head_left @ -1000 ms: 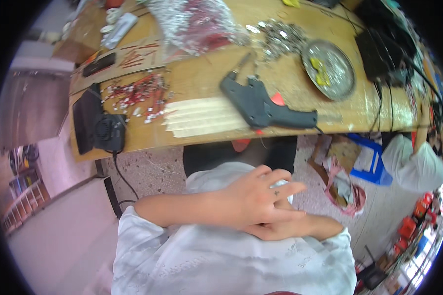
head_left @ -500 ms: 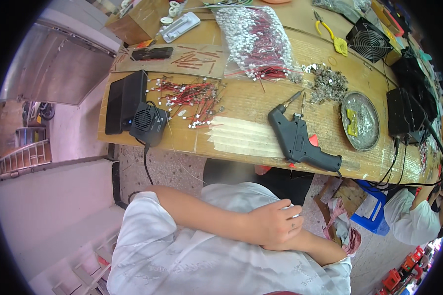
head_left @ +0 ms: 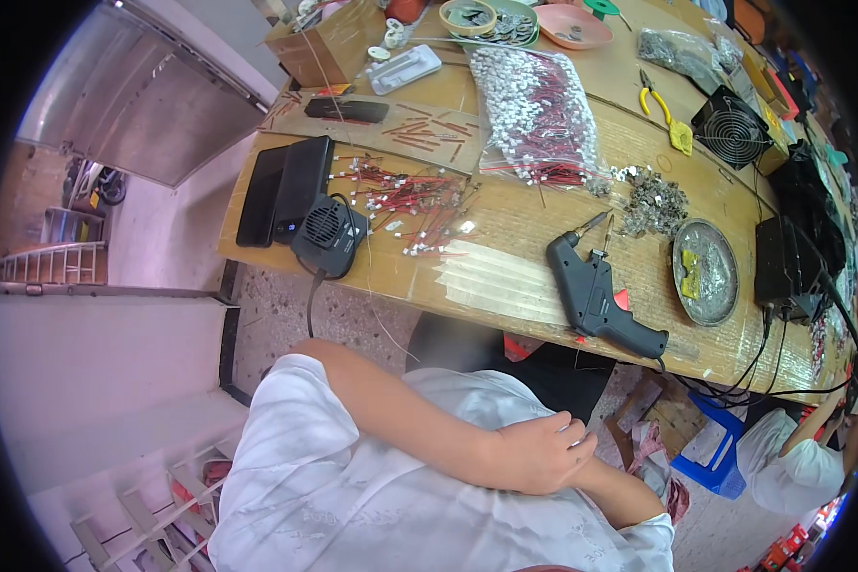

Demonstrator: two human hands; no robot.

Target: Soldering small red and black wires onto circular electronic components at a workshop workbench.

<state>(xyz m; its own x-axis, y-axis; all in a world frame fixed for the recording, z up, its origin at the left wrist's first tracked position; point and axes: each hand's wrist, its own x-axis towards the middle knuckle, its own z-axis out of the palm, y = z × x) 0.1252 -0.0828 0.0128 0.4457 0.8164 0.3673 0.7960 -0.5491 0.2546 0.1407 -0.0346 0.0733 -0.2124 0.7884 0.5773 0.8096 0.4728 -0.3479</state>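
Note:
My left hand (head_left: pixel 541 452) lies across my right forearm (head_left: pixel 612 488) in front of my white shirt, its fingers curled over that arm. Beneath the left arm, my right hand is hidden. On the bench edge above them lies a black soldering gun (head_left: pixel 601 302), its metal tip pointing up and away. Strips of pale tape (head_left: pixel 498 283) are stuck to the bench left of the gun. Farther left is a loose pile of red wires with white connectors (head_left: pixel 415 198). A small black fan (head_left: pixel 329 234) stands beside a dark flat device (head_left: pixel 286 191) at the left corner.
A clear bag of wired connectors (head_left: pixel 534 114) sits farther back, with small metal parts (head_left: pixel 654 202) by it. A round metal dish (head_left: pixel 705 276) holds a yellow sponge. Yellow-handled pliers (head_left: pixel 653 100), a square fan (head_left: pixel 731 129) and a black box (head_left: pixel 786 262) with cables occupy the right.
The view has shifted, so the bench and its objects appear further right and lower. My left hand keeps lying over my right forearm, and the soldering gun stays on the bench.

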